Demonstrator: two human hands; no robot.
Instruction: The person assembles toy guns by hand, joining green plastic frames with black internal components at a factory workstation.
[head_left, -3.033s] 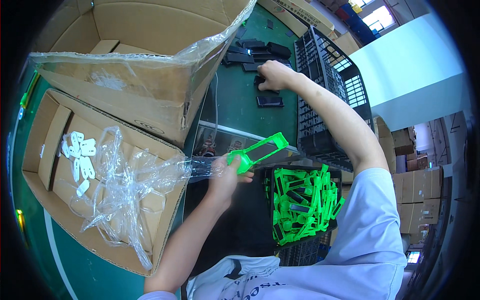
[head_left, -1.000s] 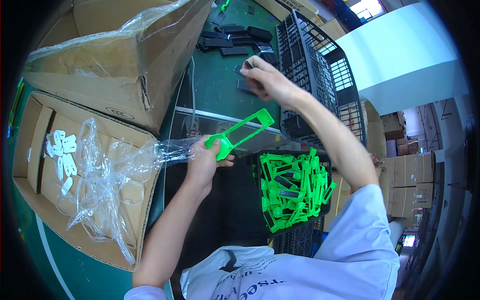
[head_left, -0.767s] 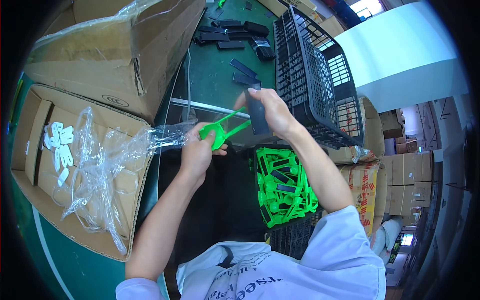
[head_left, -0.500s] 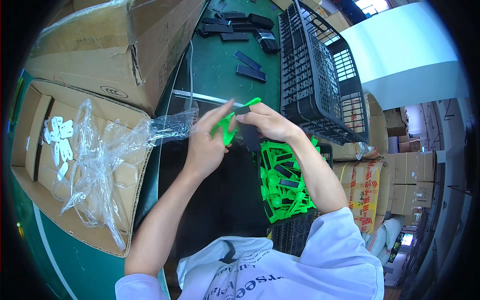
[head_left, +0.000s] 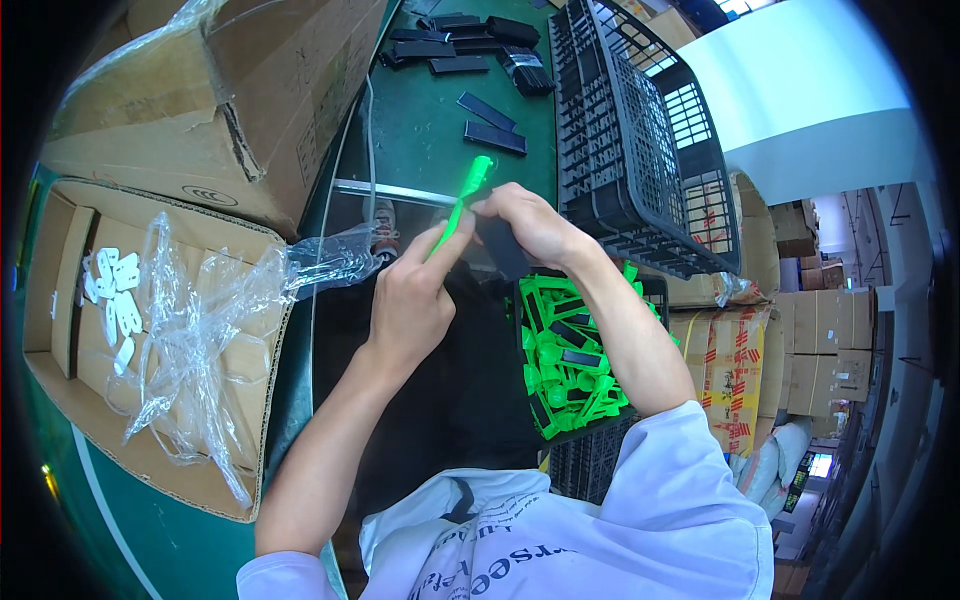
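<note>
My left hand is closed on a bright green plastic part, long and narrow with a wider far end, which slants up and away from my fingers. Close on its right, my right hand pinches a flat dark rectangular strip, which hangs below the fingers. The fingertips of both hands nearly meet at the green part; whether the strip touches it, I cannot tell. Under my right forearm sits a crate full of similar green parts, some with dark strips on them.
Loose black strips and a bundled stack lie on the green table. A black plastic basket stands at the far right. On the left are a large carton and an open cardboard tray with clear plastic wrap and white pieces.
The green part has turned in my left hand and now points up and away, seen as a long narrow shape. Both hands stay close together; the view has shifted slightly.
</note>
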